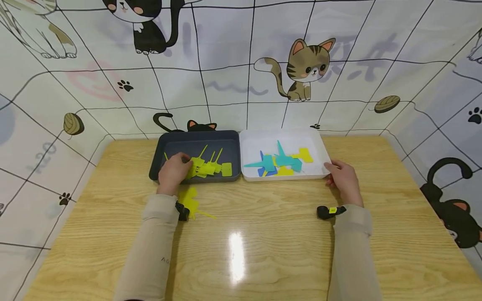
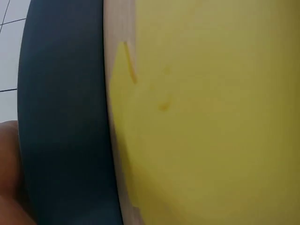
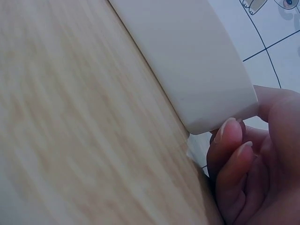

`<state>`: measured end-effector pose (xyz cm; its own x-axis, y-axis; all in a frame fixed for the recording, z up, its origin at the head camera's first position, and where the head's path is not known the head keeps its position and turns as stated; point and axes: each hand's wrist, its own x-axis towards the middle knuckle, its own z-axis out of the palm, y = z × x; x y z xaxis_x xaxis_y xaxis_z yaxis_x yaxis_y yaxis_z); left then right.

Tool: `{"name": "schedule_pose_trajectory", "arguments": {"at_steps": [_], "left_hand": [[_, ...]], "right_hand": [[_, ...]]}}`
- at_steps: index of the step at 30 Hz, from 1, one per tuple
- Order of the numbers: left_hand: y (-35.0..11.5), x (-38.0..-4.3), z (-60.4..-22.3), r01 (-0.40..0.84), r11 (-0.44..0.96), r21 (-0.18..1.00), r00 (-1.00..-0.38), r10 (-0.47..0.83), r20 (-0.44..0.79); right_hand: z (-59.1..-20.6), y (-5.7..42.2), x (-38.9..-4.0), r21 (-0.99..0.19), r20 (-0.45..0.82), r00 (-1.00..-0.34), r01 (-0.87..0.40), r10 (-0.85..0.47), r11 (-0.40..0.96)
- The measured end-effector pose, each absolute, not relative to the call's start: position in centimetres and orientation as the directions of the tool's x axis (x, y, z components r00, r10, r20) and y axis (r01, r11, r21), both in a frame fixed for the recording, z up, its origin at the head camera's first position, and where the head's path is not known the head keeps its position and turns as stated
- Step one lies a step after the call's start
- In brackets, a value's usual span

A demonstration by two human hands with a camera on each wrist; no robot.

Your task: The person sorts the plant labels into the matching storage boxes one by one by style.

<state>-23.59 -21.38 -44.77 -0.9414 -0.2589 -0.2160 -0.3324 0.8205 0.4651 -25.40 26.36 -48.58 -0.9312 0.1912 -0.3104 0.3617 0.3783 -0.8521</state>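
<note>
My left hand reaches over the front left of the dark grey tray, its fingertips beside the flat yellow-green cutouts inside. I cannot tell whether those fingers pinch a piece. In the left wrist view, the tray's outer wall hides most of the hand. My right hand grips the front right corner of the white tray, thumb at the rim and fingers curled beneath, as the right wrist view shows. Inside lie turquoise cutouts, yellow cutouts and blue pieces, overlapping.
A yellow cutout with a thin stick lies on the wooden table in front of the dark tray, partly behind the left wrist camera. Both trays stand side by side against a cat-printed backdrop.
</note>
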Motion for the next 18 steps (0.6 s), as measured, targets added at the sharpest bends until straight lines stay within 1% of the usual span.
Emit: {"name": "schedule_pose_trajectory", "arguments": {"at_steps": [2, 4, 7, 9, 11, 13, 18], "left_hand": [[-21.3, -23.6, -44.8, -0.324, 0.823, 0.466, -0.945, -0.257, -0.204], [-21.3, -23.5, -44.8, -0.299, 0.808, 0.508, -0.954, -0.246, -0.171], [-21.7, -23.2, -44.8, -0.226, 0.717, 0.660, -0.969, -0.235, -0.077], [-22.2, -22.7, -44.8, -0.159, 0.615, 0.772, -0.971, -0.241, -0.008], [-22.6, -22.2, -44.7, -0.089, 0.518, 0.851, -0.968, -0.245, 0.047], [-22.8, -21.7, -44.5, -0.049, 0.450, 0.892, -0.966, -0.250, 0.073], [-22.7, -20.2, -44.2, -0.011, 0.378, 0.926, -0.972, -0.220, 0.078]], "right_hand": [[-48.5, 26.4, -25.4, -0.856, -0.304, -0.935, 0.353, 0.184, 0.377], [-48.5, 26.4, -25.4, -0.863, -0.289, -0.940, 0.337, 0.180, 0.377], [-48.4, 26.3, -25.4, -0.875, -0.260, -0.949, 0.309, 0.177, 0.372], [-48.4, 26.2, -25.5, -0.879, -0.252, -0.952, 0.301, 0.175, 0.369], [-48.4, 26.1, -25.6, -0.880, -0.250, -0.952, 0.300, 0.179, 0.368], [-48.5, 26.0, -25.7, -0.877, -0.256, -0.950, 0.305, 0.177, 0.372], [-48.5, 26.1, -25.5, -0.860, -0.277, -0.944, 0.327, 0.181, 0.391]]}}
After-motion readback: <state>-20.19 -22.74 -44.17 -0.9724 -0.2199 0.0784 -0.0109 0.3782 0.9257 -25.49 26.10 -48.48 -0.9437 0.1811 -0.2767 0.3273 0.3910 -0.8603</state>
